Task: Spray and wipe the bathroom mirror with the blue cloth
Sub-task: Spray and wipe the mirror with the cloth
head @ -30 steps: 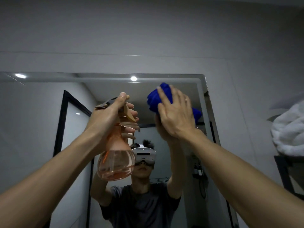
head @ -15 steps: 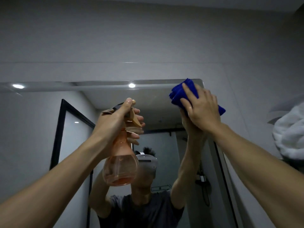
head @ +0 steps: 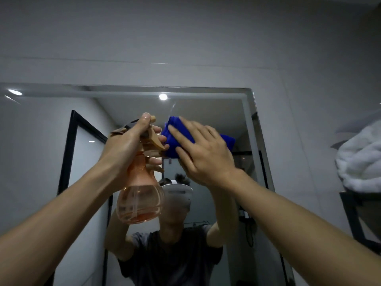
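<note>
The bathroom mirror (head: pixel 41 162) fills the wall ahead, its top edge above my hands. My right hand (head: pixel 204 153) presses the folded blue cloth (head: pixel 175 137) flat against the glass with straight fingers, a little right of the mirror's middle. Most of the cloth is hidden under that hand. My left hand (head: pixel 127 147) grips the neck and trigger of a clear orange spray bottle (head: pixel 140 199), held upright just left of the cloth, with some liquid in its round base.
A white towel (head: pixel 362 162) lies on a dark shelf at the right. Grey tiled wall surrounds the mirror. The glass reflects a person in a dark shirt, a black-framed door and ceiling lights.
My right hand slid the blue cloth from the mirror's top right corner down and to the left, ending beside the spray bottle. The left hand with the bottle stayed roughly in place.
</note>
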A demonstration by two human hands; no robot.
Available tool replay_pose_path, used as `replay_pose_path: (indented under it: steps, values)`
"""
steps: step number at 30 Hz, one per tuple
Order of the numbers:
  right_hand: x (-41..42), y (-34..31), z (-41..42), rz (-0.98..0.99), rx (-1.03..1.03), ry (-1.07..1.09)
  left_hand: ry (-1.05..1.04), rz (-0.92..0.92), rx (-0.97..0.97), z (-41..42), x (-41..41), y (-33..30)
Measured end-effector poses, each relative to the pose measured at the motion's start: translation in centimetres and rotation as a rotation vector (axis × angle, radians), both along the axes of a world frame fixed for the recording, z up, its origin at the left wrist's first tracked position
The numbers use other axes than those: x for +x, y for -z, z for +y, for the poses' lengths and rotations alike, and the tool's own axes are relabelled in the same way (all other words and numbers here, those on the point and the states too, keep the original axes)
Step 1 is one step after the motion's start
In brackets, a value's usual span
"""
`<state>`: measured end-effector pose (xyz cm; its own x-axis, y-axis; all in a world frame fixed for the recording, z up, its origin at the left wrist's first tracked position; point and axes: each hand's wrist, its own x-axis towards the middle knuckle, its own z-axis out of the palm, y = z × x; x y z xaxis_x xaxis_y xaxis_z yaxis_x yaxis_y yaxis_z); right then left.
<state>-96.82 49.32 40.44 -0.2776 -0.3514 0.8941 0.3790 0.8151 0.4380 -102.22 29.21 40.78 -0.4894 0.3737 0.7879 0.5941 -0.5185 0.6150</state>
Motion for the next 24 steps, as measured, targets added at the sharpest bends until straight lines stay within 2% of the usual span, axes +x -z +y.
replay_pose_path:
  steps: [3, 9, 14, 19, 24]
  values:
    - [2.2, 1.0, 3.3, 0.001, 0.008, 0.034, 0.007, -0.045, -0.022, 0.4, -0.1, 0.4]
    - [6.1, -3.7, 7.3, 0.210, -0.275, 0.049, 0.051, -0.056, -0.021, 1.3, 0.1, 0.0]
    - [5.3, -8.4, 5.8, 0.374, -0.543, -0.005, 0.024, -0.015, 0.003, 1.3, -0.6, -0.7]
    - [3.2, -9.9, 2.9, 0.293, -0.483, -0.059, -0.006, 0.021, 0.011, 1.0, -1.3, -1.0]
    - [1.5, -7.2, 0.5, 0.140, -0.305, -0.059, -0.028, -0.025, 0.013, 0.9, -0.8, -0.6]
